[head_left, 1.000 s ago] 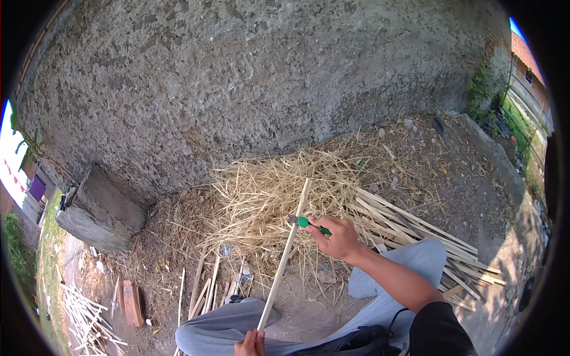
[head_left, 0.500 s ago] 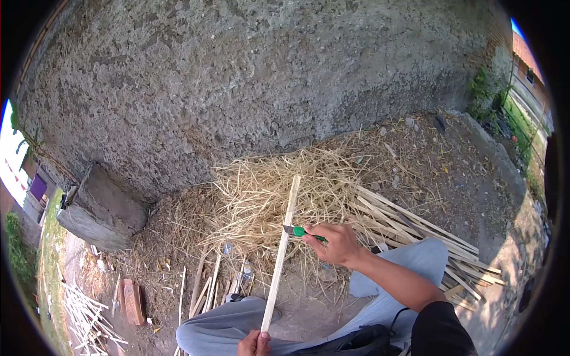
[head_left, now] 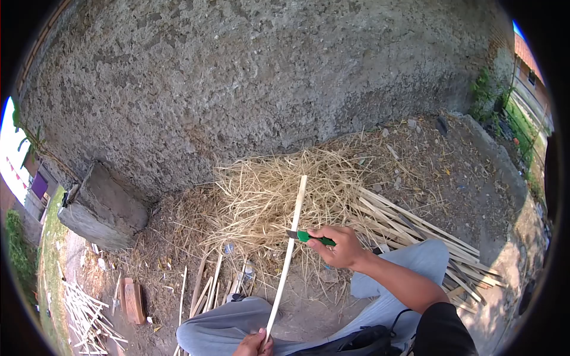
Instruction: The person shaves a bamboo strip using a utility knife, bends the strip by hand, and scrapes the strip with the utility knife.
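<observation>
My right hand (head_left: 336, 245) is closed around a green utility knife (head_left: 313, 238), its dark blade lying against the edge of a long pale wooden strip (head_left: 287, 264). Low in the view, my left hand (head_left: 254, 344) grips the strip's near end. The strip points up and away from me, tilted slightly right, with its far end over a heap of thin shavings (head_left: 261, 193). My bent legs in grey trousers lie on both sides of the strip.
A rough grey wall (head_left: 249, 89) rises behind the shavings. Long wooden strips (head_left: 415, 228) lie stacked at right, and more thin sticks (head_left: 86, 317) lie at lower left. A reddish brick (head_left: 132, 301) and a concrete block (head_left: 104, 207) are on the left.
The strip has turned so that its narrower side shows, and its far end has shifted slightly right. My right hand and the knife have moved slightly right and down; my left hand has shifted slightly.
</observation>
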